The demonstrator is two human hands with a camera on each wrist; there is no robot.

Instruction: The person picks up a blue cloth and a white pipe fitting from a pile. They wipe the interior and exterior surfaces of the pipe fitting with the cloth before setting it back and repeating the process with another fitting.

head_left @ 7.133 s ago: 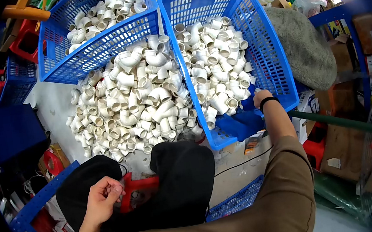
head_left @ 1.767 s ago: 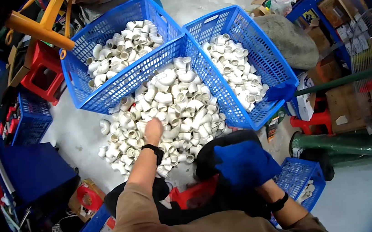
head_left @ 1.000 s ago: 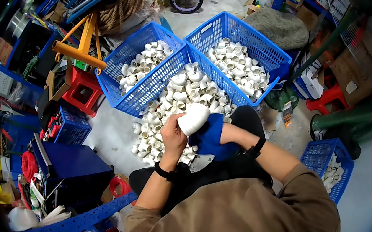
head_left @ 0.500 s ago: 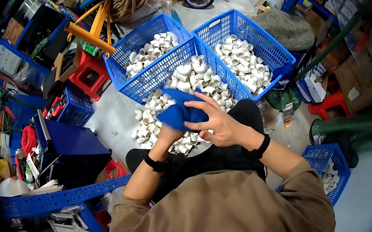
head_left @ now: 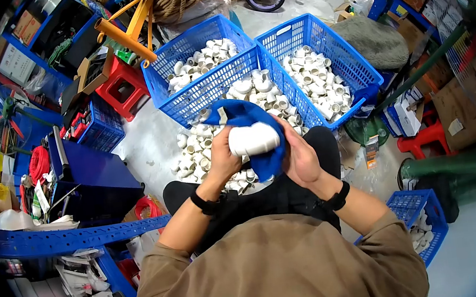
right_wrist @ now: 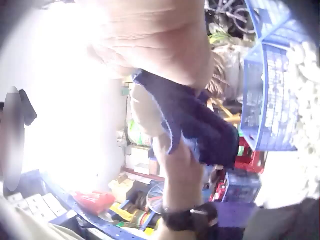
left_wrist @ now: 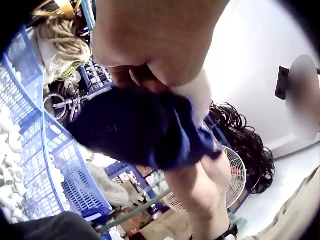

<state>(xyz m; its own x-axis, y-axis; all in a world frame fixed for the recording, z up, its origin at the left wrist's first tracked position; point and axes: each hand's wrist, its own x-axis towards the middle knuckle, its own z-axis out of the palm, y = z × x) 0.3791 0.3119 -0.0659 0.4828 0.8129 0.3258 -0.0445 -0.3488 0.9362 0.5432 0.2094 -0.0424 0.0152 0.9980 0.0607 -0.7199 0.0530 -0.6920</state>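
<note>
The left hand [head_left: 225, 157] grips a white pipe elbow [head_left: 253, 139] above the person's lap. Behind and under the elbow spreads a blue cloth [head_left: 245, 111], with a pale tag at its upper left. At the cloth's right side, the right hand [head_left: 300, 156] presses with its fingers fairly straight, their tips partly hidden. In the left wrist view the dark blue cloth [left_wrist: 130, 125] hangs between the left hand [left_wrist: 155, 40] and the right hand [left_wrist: 200, 185]. The right wrist view shows the elbow [right_wrist: 145, 110] beside the cloth [right_wrist: 205, 125].
White fittings [head_left: 194, 153] lie heaped on the floor beyond the knees. Behind them stand a left blue crate [head_left: 208, 96] and a right blue crate [head_left: 352, 65], both holding fittings. A smaller blue basket [head_left: 433, 211] sits at the lower right, a red stool [head_left: 123, 91] at the left.
The cloth has spread wider, and the white elbow now shows in front of it. The right hand has turned from spread fingers over the cloth to its right side.
</note>
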